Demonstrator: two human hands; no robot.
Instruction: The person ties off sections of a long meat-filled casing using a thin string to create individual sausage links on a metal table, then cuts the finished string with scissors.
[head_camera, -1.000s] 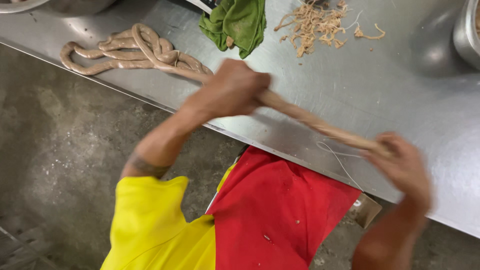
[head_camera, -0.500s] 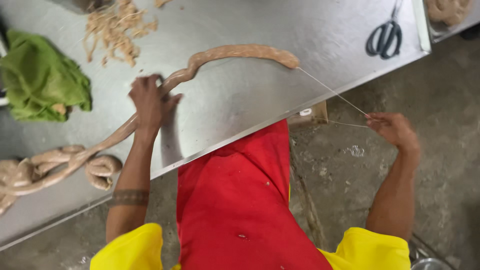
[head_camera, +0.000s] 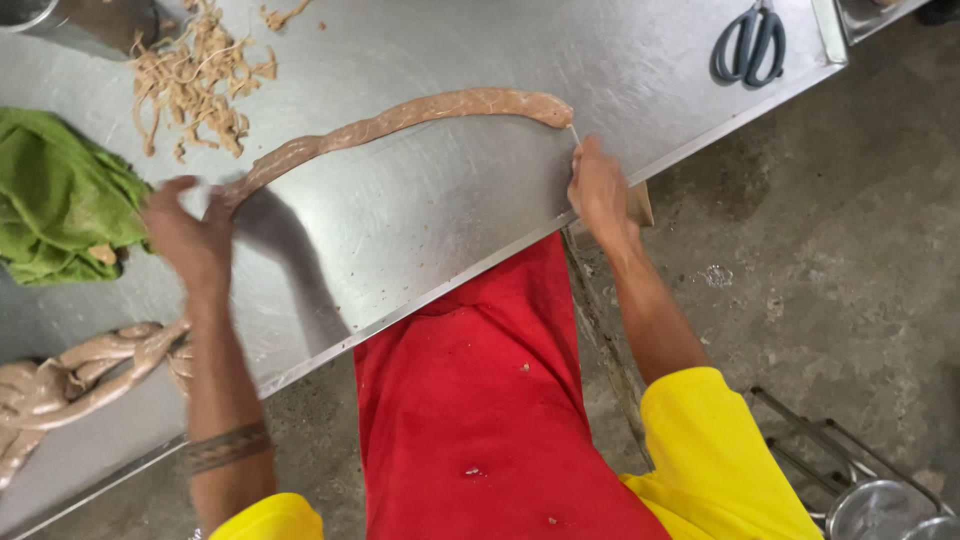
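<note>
Since half a second ago, your right hand (head_camera: 600, 190) has come in from well off the table edge to the sausage's end, and the sausage's stretched run has swung round to lie flatter across the steel.

You stand at a steel table (head_camera: 450, 230) that fills the upper left of the view, its edge running from 8 o'clock up to 2 o'clock. Your red apron (head_camera: 480, 400) hangs below it at 6 o'clock, over a yellow shirt.

A long pale sausage (head_camera: 400, 120) lies on the table, curving from your left hand (head_camera: 190, 235) at 9 o'clock up to a rounded end near 12 o'clock. More of the same sausage lies in a coiled heap (head_camera: 60, 385) at the table's 8 o'clock corner, behind your left forearm.

Your left hand is closed around the thin part of the sausage, fingers curled over it. Your right hand sits just below the sausage's rounded end, fingers drawn together at a thin string (head_camera: 574, 133) that leads up to it; you seem to pinch the string, though the blur keeps me from being sure.

A crumpled green cloth (head_camera: 60, 200) lies at 9 o'clock, just beside your left hand. A loose pile of tan string scraps (head_camera: 195, 80) lies at 11 o'clock. A pair of dark-handled scissors (head_camera: 750, 45) rests at 1 o'clock, well apart from both hands.
</note>
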